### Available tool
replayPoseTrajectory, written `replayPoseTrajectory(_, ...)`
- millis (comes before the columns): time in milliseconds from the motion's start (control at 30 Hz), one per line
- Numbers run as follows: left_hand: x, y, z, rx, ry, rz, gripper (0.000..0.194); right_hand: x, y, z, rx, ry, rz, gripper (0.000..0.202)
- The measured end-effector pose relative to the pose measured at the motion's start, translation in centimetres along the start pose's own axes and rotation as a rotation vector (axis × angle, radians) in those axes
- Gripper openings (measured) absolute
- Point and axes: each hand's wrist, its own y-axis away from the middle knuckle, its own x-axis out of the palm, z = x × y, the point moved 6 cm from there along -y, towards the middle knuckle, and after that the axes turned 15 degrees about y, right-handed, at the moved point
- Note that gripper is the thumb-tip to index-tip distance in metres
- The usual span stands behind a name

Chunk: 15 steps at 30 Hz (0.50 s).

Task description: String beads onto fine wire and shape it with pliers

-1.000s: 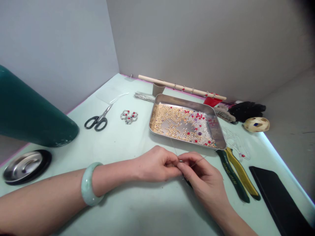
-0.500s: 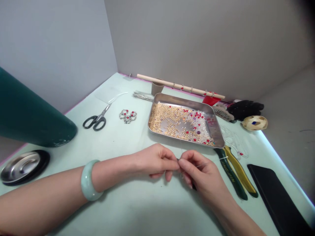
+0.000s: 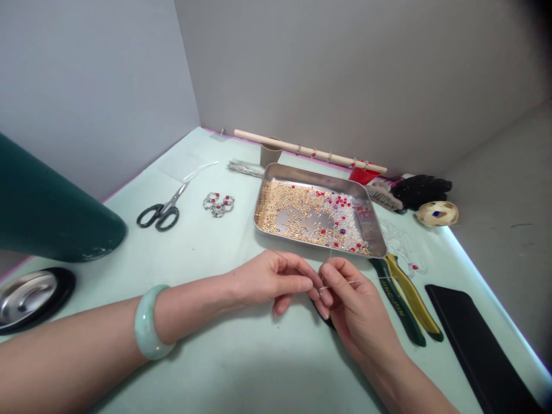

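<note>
My right hand (image 3: 360,305) is closed, thumb against fingers, on a thin wire (image 3: 353,282) that sticks out to the right over the pliers. A small loop or bead seems to hang at its fingertips, too small to make out. My left hand (image 3: 276,282), wearing a pale green bangle (image 3: 149,322) on its wrist, has thumb and fingers pinched close beside the right fingertips; thin wire shows over its fingers too. A dark tool (image 3: 322,315), partly hidden, shows beneath the right hand. Just beyond lies a metal tray (image 3: 276,237) of gold, clear and red beads.
Scissors (image 3: 158,215) and a beaded wire piece (image 3: 218,204) lie left of the tray. Green-and-yellow pliers (image 3: 407,305) and a black flat object (image 3: 474,345) are at right. A wooden stick (image 3: 259,138) rests on cups behind. A dark green cylinder (image 3: 56,207) stands at left.
My fingertips have moved slightly apart from their tight meeting, and more of the wire shows between them. The view has shifted a little, so the table things appear further left.
</note>
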Motion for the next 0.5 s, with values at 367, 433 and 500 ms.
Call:
replayPoseTrajectory(367, -0.03, -0.31, 0.58, -0.011, 0.218, -0.027, 0.014, 0.61, 0.41, 0.42, -0.075, -0.056, -0.022, 0.018)
replayPoseTrajectory(433, -0.06, -0.3, 0.68, -0.019, 0.216, -0.037, 0.015, 0.61, 0.43, 0.5, -0.11, -0.029, -0.026, 0.018)
replayPoseTrajectory(500, -0.01, -0.29, 0.75, -0.013, 0.205, -0.031, 0.017, 0.5, 0.53, 0.57, -0.163, 0.028, -0.039, 0.015)
